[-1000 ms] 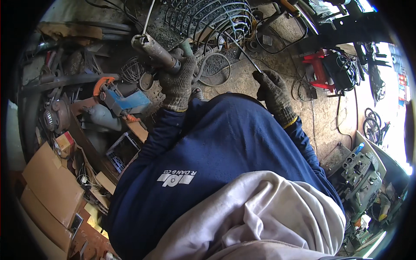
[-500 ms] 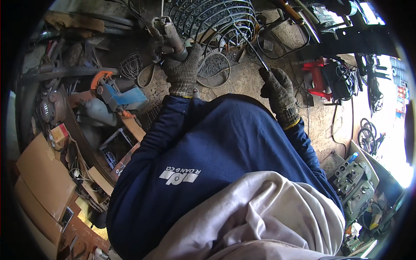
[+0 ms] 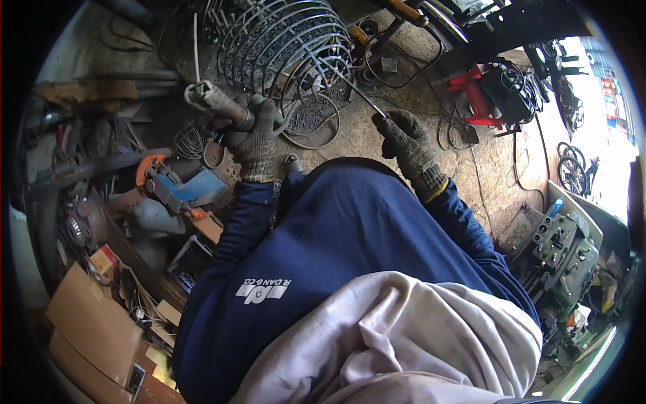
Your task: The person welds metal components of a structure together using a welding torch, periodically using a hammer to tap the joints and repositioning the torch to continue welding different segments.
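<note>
My left hand [image 3: 254,145], in a grey knitted glove, is closed round a worn welding electrode holder [image 3: 219,104]. A thin pale rod [image 3: 196,47] stands up from the holder's far end. My right hand [image 3: 410,145], gloved alike, grips the near end of a straight metal rod [image 3: 360,95]. That rod runs forward and left to a round cage of curved wire rings [image 3: 282,40], ahead of both hands. My fingertips are partly hidden by the gloves and what they hold.
A cable loop [image 3: 340,124] lies on the floor below the cage. On the left are a blue-and-orange tool [image 3: 182,188] and cardboard [image 3: 94,323]. A red stand with a black machine [image 3: 474,97] and a grey-green machine [image 3: 558,246] are on the right.
The view has shifted, so the cage and both hands now appear further left. My left hand and the electrode holder have moved away from the cage's near edge; both grips stay closed.
</note>
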A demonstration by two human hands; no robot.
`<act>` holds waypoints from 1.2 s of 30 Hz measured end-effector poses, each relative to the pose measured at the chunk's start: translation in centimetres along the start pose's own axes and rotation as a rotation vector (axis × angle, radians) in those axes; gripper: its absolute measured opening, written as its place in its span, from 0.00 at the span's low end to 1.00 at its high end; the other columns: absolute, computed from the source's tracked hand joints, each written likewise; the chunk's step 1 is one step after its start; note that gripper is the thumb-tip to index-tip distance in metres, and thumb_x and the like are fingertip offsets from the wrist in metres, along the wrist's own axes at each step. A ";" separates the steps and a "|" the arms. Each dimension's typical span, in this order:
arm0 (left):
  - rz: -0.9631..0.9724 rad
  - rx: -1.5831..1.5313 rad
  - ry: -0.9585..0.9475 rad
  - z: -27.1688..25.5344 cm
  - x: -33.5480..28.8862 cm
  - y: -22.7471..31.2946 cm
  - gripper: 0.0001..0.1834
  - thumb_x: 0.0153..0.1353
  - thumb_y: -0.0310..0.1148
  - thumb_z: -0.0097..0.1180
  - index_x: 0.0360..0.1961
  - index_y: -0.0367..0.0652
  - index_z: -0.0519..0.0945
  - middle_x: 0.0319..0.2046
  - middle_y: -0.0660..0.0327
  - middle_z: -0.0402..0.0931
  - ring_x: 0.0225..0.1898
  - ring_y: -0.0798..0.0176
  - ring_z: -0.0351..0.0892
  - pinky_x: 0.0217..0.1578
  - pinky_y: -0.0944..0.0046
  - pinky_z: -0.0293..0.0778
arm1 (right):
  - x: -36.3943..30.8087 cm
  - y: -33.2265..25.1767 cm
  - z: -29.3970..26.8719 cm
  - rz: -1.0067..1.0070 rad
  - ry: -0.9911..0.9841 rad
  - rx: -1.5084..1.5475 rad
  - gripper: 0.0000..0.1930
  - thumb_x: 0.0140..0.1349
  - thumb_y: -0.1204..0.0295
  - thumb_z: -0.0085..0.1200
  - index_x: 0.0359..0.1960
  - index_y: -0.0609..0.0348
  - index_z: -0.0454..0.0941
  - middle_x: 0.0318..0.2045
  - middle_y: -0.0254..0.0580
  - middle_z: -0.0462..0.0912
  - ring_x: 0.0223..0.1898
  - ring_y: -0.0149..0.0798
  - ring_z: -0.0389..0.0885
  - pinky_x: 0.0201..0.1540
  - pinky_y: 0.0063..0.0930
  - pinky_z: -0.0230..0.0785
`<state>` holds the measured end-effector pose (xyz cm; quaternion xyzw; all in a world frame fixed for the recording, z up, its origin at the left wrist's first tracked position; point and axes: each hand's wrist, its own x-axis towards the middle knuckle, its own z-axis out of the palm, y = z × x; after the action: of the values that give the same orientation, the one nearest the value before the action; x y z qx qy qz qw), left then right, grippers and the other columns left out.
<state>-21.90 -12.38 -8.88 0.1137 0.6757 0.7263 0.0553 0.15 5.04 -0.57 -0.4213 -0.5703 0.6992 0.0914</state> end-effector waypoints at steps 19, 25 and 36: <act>-0.217 0.093 0.052 -1.0 -2.6 5.1 0.26 0.54 0.26 0.72 0.52 0.36 0.74 0.42 0.58 0.79 0.38 0.64 0.83 0.37 0.65 0.79 | 2.3 0.8 -2.2 -0.053 -0.197 -0.021 0.16 0.71 0.63 0.56 0.50 0.64 0.78 0.33 0.33 0.80 0.26 0.26 0.77 0.29 0.24 0.72; -0.144 0.072 0.020 -3.2 -3.1 3.8 0.24 0.56 0.24 0.69 0.52 0.37 0.73 0.35 0.59 0.80 0.28 0.63 0.83 0.32 0.63 0.81 | 2.8 -2.2 -0.6 -0.247 -0.199 -0.354 0.15 0.70 0.63 0.56 0.49 0.63 0.79 0.26 0.36 0.79 0.24 0.27 0.77 0.28 0.27 0.71; -0.229 0.167 -0.095 -4.6 -2.5 2.9 0.18 0.56 0.28 0.70 0.46 0.40 0.77 0.29 0.61 0.82 0.22 0.69 0.79 0.25 0.69 0.78 | 2.2 -2.0 1.6 -0.169 -0.128 -0.237 0.16 0.69 0.62 0.58 0.49 0.62 0.80 0.27 0.33 0.79 0.23 0.26 0.76 0.26 0.24 0.70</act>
<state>-20.32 -17.62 -6.48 0.0746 0.7390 0.6502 0.1600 -3.01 5.87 0.08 -0.3343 -0.6870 0.6421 0.0630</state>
